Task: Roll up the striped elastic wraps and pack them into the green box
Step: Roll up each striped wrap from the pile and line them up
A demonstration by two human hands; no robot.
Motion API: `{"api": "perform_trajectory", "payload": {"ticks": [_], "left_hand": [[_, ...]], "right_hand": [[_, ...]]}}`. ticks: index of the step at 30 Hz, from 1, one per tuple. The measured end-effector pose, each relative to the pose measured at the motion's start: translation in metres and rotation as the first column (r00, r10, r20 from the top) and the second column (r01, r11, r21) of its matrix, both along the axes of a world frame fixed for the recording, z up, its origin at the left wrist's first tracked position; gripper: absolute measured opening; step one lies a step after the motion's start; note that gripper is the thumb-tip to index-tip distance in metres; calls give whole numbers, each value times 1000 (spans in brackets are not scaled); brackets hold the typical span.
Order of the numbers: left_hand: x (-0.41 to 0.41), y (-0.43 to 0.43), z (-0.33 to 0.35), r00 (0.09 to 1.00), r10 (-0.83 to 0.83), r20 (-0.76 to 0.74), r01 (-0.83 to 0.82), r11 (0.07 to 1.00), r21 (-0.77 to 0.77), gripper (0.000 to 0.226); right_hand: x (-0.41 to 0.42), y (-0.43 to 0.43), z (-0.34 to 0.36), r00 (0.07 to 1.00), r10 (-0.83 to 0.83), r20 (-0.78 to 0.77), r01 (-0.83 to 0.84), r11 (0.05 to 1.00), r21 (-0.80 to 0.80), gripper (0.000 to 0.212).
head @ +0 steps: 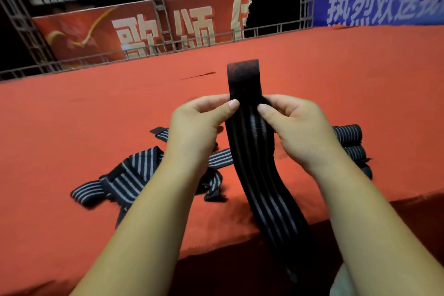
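While rolled-looking wraps [348, 133] lie behind the right hand [296, 131], it and the left hand [195, 127] pinch an unrolled striped elastic wrap [260, 175] upright over the red table [336, 67]; loose wraps [129, 176] await rolling (green box unseen).

Red surface [96, 127] — loose striped wraps [129, 175] left, rolled wraps [348, 136] right.
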State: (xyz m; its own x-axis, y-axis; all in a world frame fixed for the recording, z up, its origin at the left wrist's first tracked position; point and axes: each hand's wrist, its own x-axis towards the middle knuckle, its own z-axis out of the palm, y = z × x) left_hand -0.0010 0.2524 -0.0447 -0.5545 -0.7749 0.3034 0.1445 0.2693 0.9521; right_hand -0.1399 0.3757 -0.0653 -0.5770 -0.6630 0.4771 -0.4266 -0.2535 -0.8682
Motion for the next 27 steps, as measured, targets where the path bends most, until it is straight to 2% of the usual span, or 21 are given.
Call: {"api": "perform_trajectory", "payload": {"ticks": [3, 7, 12, 17, 22, 27], "left_hand": [[26, 6, 9, 983, -67, -170, 95, 982, 165, 22], [63, 18, 21, 948, -75, -311, 162, 951, 263, 22], [105, 26, 30, 923, -51, -381, 161, 951, 262, 23], [136, 27, 28, 931, 37, -363, 48, 974, 223, 22], [155, 21, 16, 951, 112, -289, -42, 970, 238, 16], [162, 11, 4, 973, 82, -218, -44, 984, 174, 17]], "right_hand": [[28, 4, 18, 998, 65, -14, -65, 998, -28, 29], [65, 6, 34, 992, 129, 15, -127, 988, -83, 31], [102, 7, 40, 970, 233, 61, -226, 968, -110, 31], [124, 4, 40, 948, 312, 66, -306, 949, -81, 22], [133, -2, 26, 963, 265, -48, -265, 964, 6, 27], [131, -15, 17, 959, 277, -63, -275, 961, 32, 22]]}}
